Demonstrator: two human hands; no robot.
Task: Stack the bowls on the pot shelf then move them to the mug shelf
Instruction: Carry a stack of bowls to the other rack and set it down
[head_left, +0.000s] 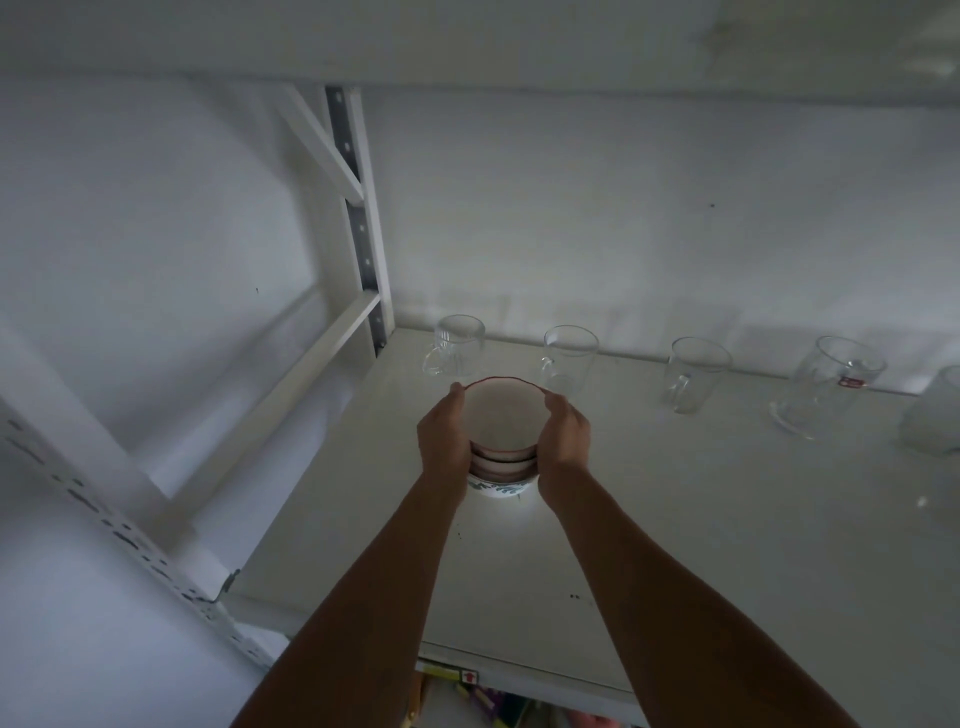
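Note:
A stack of bowls (501, 423) stands on the white mug shelf (675, 519), left of its middle. The top bowl is white inside with a dark red rim; the bottom one carries a green leaf pattern. My left hand (441, 436) grips the stack's left side and my right hand (566, 441) grips its right side, fingers curled round the bowls. The stack's base looks to be touching the shelf. Both forearms reach in from the front edge.
Several clear glass mugs line the back of the shelf, among them one (457, 345) just behind the bowls, another (569, 358) to its right and one with a red label (826, 387). A white upright post (363, 223) stands at the back left. The wall is close behind.

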